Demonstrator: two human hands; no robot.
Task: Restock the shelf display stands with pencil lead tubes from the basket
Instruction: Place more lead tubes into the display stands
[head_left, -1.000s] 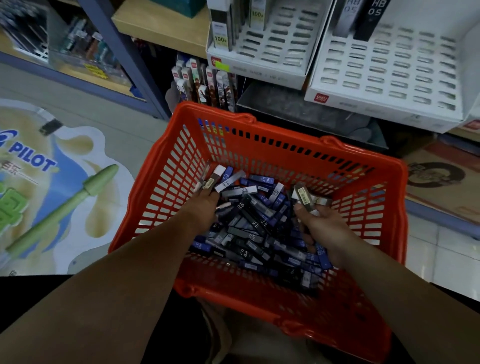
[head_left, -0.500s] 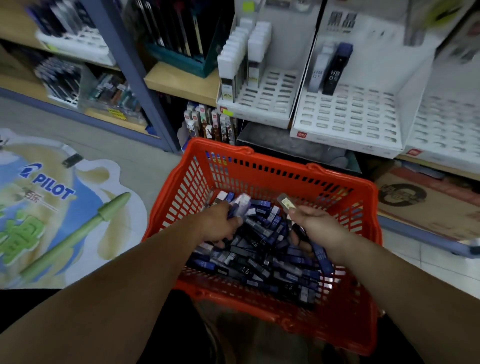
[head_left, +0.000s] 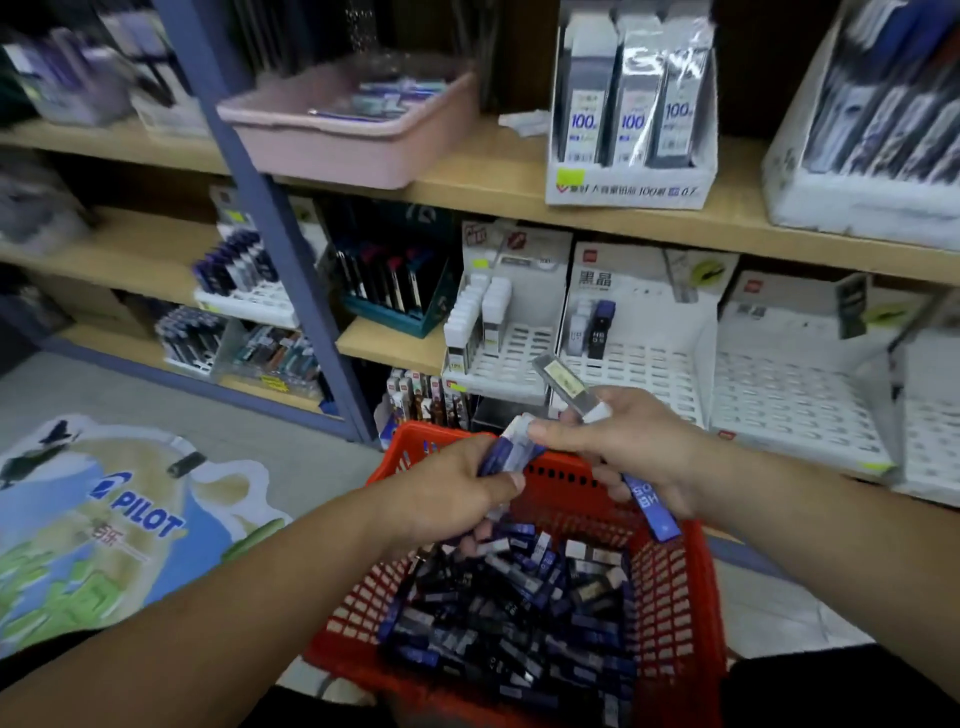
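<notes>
An orange basket (head_left: 691, 597) in front of me holds a heap of several dark and blue pencil lead tubes (head_left: 519, 629). My left hand (head_left: 441, 499) is raised above the basket's far rim and grips a bunch of blue and white tubes (head_left: 511, 447). My right hand (head_left: 628, 447) holds a grey tube (head_left: 566, 384) pointing up and a blue tube marked HB (head_left: 649, 506) hanging down; its thumb touches the left hand's bunch. White slotted display stands (head_left: 639, 369) sit on the low shelf behind, mostly bare, with a few tubes (head_left: 597, 327) standing at the back.
A blue shelf upright (head_left: 291, 260) rises left of the stands. The upper wooden shelf carries a pink tray (head_left: 353, 140) and a white box of lead packs (head_left: 631, 114). A Pilot floor sticker (head_left: 104, 525) lies at the left.
Both hands have lifted out of the basket with tubes and come together above its far rim. My view has tilted up, so more of the shelves shows.
</notes>
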